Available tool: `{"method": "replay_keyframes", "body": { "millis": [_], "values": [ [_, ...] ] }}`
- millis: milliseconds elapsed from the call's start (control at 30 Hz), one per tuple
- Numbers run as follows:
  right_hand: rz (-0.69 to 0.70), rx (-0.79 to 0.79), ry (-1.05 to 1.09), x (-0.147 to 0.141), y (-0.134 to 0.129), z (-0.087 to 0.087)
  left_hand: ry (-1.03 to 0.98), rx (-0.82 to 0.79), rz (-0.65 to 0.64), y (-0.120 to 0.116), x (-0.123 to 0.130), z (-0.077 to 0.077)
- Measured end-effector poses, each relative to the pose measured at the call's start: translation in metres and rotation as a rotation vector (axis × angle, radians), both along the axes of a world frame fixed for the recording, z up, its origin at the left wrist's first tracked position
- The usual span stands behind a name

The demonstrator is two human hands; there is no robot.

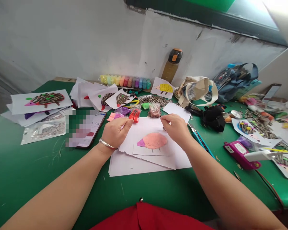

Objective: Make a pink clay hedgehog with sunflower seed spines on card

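My left hand (116, 131) is closed, its thumb pressed on the curled fingers beside a red clay packet (134, 115); what it holds, if anything, is hidden. My right hand (176, 127) is closed in a pinch, with a tiny dark bit under the fingertips that is too small to name. Between and below the hands lies a small paper with a hedgehog shape (156, 140), its body pink and its snout purple. It rests on larger white sheets (144, 167). Behind are a bag of brown clay (155, 110) and a pile of striped sunflower seeds (156, 100).
A phone (87, 129) and finished hedgehog pictures (42, 100) lie at left. Clay tubs (126, 81) and a bottle (171, 65) stand by the wall. A blue utility knife (201, 142), black pouch (213, 118), tote bag (196, 91) and magenta glue-gun-like device (242, 155) are at right.
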State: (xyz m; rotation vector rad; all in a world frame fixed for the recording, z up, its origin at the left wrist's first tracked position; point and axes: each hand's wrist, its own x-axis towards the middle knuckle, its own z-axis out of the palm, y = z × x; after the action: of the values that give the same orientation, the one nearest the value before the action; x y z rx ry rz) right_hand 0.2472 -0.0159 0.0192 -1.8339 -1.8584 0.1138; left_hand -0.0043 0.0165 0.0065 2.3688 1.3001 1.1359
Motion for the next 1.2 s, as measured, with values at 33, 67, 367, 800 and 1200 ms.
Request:
{"method": "replay_keyframes", "body": {
  "millis": [33, 67, 367, 800, 1200],
  "values": [
    [0.049, -0.032, -0.082, -0.006, 0.010, 0.006, 0.005, -0.014, 0.008, 0.001, 0.000, 0.000],
    [0.092, -0.070, -0.159, -0.012, 0.021, 0.011, 0.015, -0.026, 0.015, 0.001, 0.000, -0.001],
    [0.173, -0.175, -0.304, -0.055, 0.111, 0.010, 0.059, -0.015, -0.073, 0.002, -0.001, 0.001],
    [0.178, -0.224, -0.340, -0.071, 0.136, 0.000, 0.120, -0.054, -0.138, 0.004, 0.000, -0.006],
    [0.141, -0.032, 0.133, -0.036, 0.107, 0.033, 0.067, -0.055, -0.103, 0.001, -0.001, -0.003]
  ]
}}
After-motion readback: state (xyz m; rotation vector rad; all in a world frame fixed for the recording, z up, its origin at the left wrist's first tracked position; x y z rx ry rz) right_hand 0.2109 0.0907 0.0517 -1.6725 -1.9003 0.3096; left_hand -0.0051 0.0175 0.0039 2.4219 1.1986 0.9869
